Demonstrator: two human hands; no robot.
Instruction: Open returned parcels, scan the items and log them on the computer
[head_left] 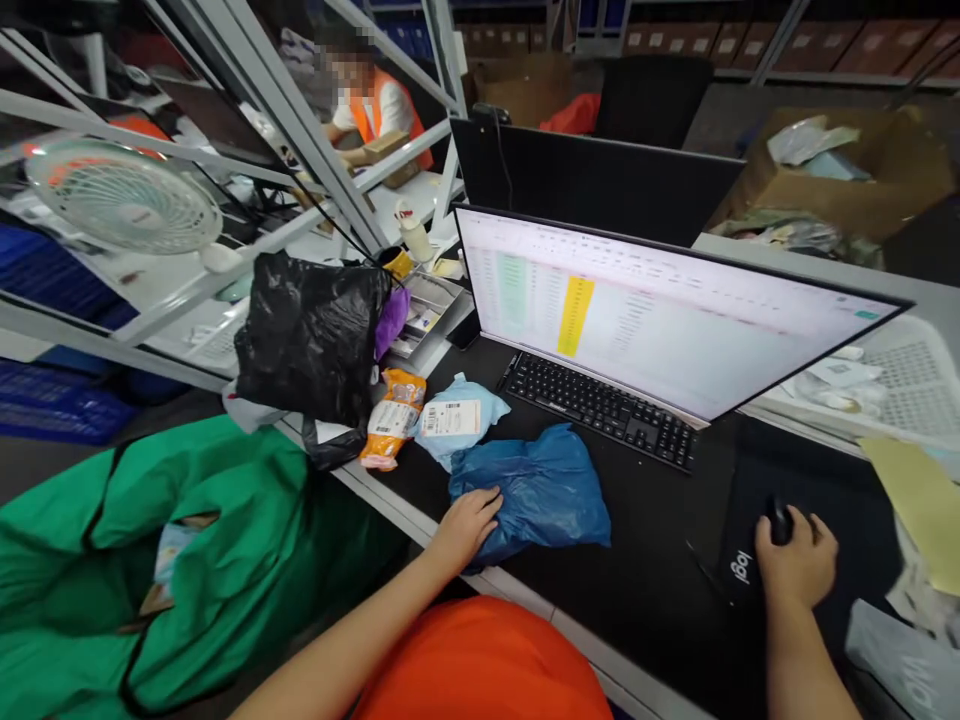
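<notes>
A blue plastic parcel (544, 490) lies on the black desktop in front of the monitor. My left hand (466, 528) rests on its left edge, fingers stretched over the top; the thumb is hidden. On the right, my right hand (799, 560) is wrapped round a black computer mouse (778, 520) on a dark mouse pad (825, 490). Just beyond the blue parcel sit a light-blue parcel (459, 418) with a white label and an orange parcel (394, 418), also labelled. A black keyboard (604, 405) lies below the lit monitor (637, 310), which displays a spreadsheet.
A large black plastic bag (311, 335) stands at the desk's left end, above a green sack (202, 530). A white basket (915, 380) and yellow paper (915, 510) are at the right. Behind the metal frame (277, 110) are a fan (127, 195) and a co-worker (390, 110).
</notes>
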